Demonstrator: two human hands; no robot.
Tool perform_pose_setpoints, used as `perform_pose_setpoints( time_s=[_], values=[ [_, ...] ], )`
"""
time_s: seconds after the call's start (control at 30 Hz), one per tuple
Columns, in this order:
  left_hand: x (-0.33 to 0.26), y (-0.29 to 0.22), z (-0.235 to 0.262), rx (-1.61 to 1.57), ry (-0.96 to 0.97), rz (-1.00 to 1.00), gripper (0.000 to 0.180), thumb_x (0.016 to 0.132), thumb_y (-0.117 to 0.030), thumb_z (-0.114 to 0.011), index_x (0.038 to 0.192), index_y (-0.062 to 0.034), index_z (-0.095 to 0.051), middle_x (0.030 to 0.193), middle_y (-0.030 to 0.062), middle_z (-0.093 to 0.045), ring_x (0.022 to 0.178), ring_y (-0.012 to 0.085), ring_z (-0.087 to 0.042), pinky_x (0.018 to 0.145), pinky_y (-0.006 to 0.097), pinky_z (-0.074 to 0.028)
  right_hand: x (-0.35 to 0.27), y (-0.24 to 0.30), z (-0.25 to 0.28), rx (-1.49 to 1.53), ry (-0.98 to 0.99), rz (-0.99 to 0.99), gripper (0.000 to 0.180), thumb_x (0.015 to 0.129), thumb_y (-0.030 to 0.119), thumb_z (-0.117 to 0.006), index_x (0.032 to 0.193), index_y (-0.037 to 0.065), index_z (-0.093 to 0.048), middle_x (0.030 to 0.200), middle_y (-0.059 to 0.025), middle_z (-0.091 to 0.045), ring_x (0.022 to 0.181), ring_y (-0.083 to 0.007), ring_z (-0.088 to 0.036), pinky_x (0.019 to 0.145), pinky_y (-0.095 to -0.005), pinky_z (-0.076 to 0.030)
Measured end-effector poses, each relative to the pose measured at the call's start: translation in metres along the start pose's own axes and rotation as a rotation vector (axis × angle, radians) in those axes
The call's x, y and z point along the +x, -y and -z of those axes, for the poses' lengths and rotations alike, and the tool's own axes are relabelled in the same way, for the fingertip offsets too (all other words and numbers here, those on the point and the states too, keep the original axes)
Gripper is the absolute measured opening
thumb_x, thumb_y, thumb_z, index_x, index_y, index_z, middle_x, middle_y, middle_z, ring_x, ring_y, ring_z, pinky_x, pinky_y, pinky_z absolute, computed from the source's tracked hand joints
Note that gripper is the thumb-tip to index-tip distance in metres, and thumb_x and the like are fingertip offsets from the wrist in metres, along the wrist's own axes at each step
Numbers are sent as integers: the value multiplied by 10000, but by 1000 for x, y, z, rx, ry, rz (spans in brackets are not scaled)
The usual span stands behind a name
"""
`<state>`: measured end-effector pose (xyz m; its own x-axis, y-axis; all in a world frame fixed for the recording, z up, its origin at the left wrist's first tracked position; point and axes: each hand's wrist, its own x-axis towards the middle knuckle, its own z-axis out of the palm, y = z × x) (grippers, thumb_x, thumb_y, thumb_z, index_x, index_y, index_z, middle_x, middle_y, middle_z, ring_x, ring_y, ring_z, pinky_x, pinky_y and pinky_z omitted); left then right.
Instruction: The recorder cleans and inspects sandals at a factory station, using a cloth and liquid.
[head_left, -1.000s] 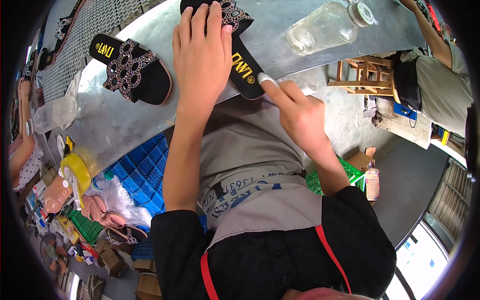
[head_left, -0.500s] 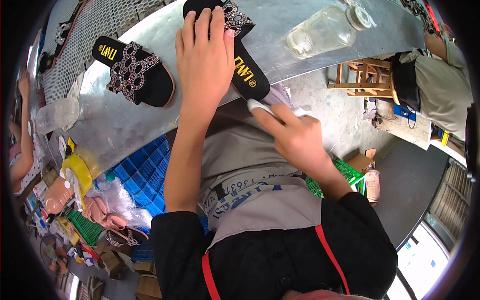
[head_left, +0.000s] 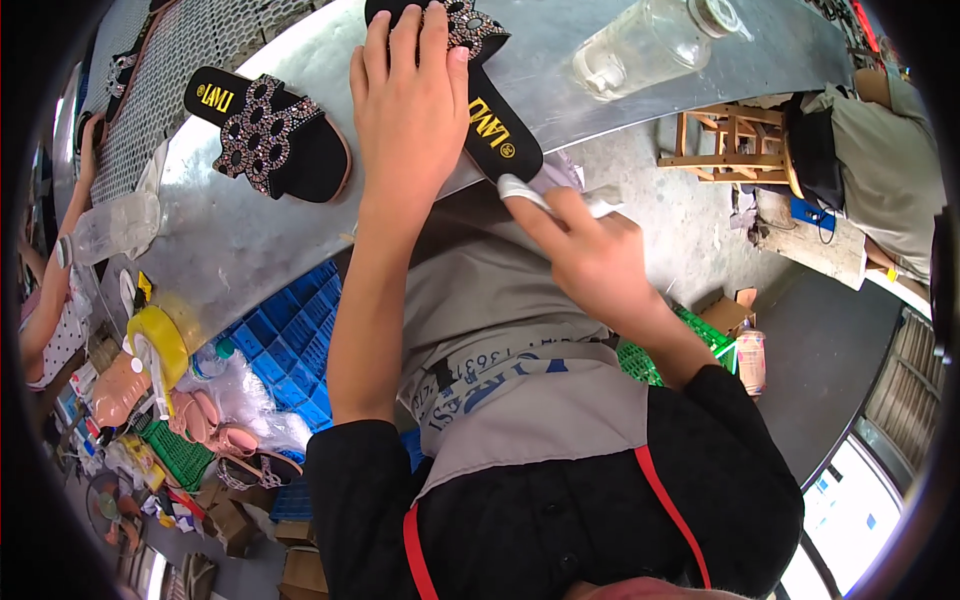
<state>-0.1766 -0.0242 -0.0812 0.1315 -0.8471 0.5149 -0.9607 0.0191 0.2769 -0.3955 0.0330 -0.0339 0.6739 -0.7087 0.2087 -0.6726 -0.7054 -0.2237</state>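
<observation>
Your left hand (head_left: pixel 410 100), upper centre of the frame, presses flat with fingers spread on the black jewel-strapped sandal (head_left: pixel 490 110), pinning it to the grey sheet-metal tabletop (head_left: pixel 250 250).

Your right hand (head_left: pixel 590 255), centre frame, is closed around a crumpled white cloth (head_left: pixel 545 195), fingertips pinching it just at the sandal's heel end by the table edge. Half a second ago that hand sat lower, off the sole; a second ago it was alongside the heel. Reads as back-and-forth wiping strokes at the heel, so cleaning looks under way.

Outward: a second black jewelled sandal (head_left: pixel 270 135) lies apart, upper left. A clear plastic jar (head_left: pixel 640 45) lies tipped, top right. A blue plastic crate (head_left: pixel 290 350) sits below the table, lower left.
</observation>
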Motion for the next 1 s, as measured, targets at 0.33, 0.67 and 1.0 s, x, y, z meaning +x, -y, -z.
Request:
perform_pose_setpoints(
  time_s=[0.33,0.67,1.0],
  values=[
    [-3,7,-8,37,-57,-29,418,1011,-250,-590,1373,-41,-582,1377,140,-592,1342,370,-493,1134,517,-377,-7,-19,-33,140,-159,-132,585,753,-53,-605,1287,172,-685,912,-39,-554,536,-245,-587,497,-362,-514],
    [9,9,15,-86,-22,-22,636,846,-254,-742,1408,-29,-544,1305,162,-593,1277,383,-531,1066,479,-446,-46,2,-49,456,78,-36,575,779,-23,-570,1297,199,-684,977,-32,-610,655,-238,-640,542,-358,-527],
    [126,44,78,82,154,238,483,794,-271,-708,1253,-123,-682,1183,143,-659,1043,365,-675,877,506,-558,-57,-14,-38,618,-5,-10,496,781,-105,-564,1197,124,-707,975,-70,-624,710,-293,-649,586,-406,-531]
  ],
)
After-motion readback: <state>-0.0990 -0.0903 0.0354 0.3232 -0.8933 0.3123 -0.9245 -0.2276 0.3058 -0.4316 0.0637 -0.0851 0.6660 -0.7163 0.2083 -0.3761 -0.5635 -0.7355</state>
